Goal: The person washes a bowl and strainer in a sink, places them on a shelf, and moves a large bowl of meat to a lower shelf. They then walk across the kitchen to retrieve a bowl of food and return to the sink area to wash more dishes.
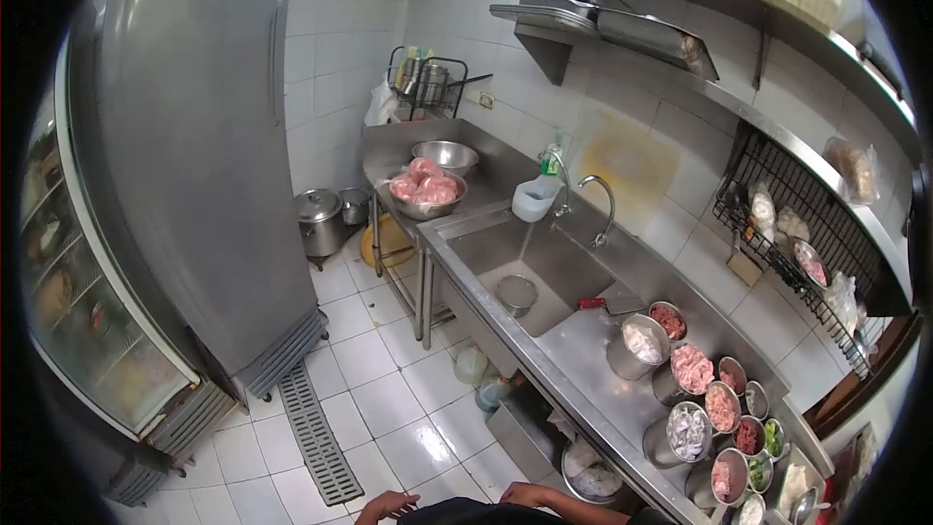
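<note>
At the bottom edge, my left hand (389,506) hangs over the tiled floor beside dark clothing, its fingers slightly apart and nothing visible in it. My right hand (526,494) is close to my body, its fingers bent and partly hidden, so whether it is closed does not show. Neither hand touches the steel counter (580,348) on the right. Nearest the right hand, below the counter, is a metal bowl (604,498) with pale contents. Several steel containers of cut meat, such as a tall one of pink meat (693,369), crowd the counter's near end.
A sink (483,246) holds a round strainer (516,294); a red-handled cleaver (622,299) lies beside it. A bowl of bagged meat (426,191) stands at the back. A steel refrigerator (199,136) rises on the left, near a floor drain grate (319,433). A wire rack (807,219) hangs on the wall.
</note>
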A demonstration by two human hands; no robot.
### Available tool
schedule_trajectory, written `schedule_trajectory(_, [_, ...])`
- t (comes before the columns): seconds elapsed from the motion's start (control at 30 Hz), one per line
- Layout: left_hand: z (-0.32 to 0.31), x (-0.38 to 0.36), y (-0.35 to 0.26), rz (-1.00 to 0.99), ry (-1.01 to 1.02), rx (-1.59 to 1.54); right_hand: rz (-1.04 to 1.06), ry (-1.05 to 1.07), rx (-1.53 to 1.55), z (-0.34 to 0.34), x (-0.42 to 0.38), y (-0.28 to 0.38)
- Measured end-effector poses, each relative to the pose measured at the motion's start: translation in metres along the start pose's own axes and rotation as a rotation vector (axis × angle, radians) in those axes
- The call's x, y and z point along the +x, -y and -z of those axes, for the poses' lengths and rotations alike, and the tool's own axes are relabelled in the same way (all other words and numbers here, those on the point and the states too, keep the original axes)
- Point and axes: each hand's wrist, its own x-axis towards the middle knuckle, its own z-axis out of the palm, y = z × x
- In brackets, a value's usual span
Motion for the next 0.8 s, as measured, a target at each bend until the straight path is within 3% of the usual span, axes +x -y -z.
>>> schedule_trajectory(0.1, [-0.005,0.004,-0.004,0.121,0.163,0.048,-0.085,0.032,-0.053,-0.002,0.016,-0.013])
schedule_trajectory(0.17, [-0.006,0.011,-0.001,0.054,0.196,0.127,-0.112,0.026,-0.104,-0.011,0.031,-0.031])
schedule_trajectory(0.23, [-0.01,0.019,0.005,-0.076,0.216,0.215,0.076,-0.066,0.014,-0.017,0.04,-0.052])
schedule_trajectory(0.37, [-0.017,0.029,0.002,-0.284,0.185,0.316,0.116,-0.049,0.005,-0.013,0.03,-0.063])
schedule_trajectory(0.43, [-0.011,0.035,-0.016,0.059,0.113,0.21,0.206,-0.085,-0.186,-0.002,0.02,-0.054])
schedule_trajectory(0.47, [-0.007,0.041,-0.019,0.067,0.104,0.216,0.217,-0.084,-0.179,0.007,0.003,-0.037])
schedule_trajectory(0.53, [-0.004,0.053,-0.025,-0.022,-0.05,0.119,0.06,-0.136,-0.086,0.043,-0.041,0.005])
schedule_trajectory(0.67, [0.019,0.018,-0.084,-0.235,-0.381,0.004,0.382,-0.487,-0.158,0.128,-0.089,0.053])
schedule_trajectory(0.7, [0.028,0.008,-0.098,-0.315,-0.435,-0.07,0.501,-0.481,-0.086,0.156,-0.077,0.043])
schedule_trajectory(0.8, [0.058,-0.021,-0.138,-0.478,-0.639,-0.204,0.568,-0.714,-0.137,0.224,-0.132,0.126])
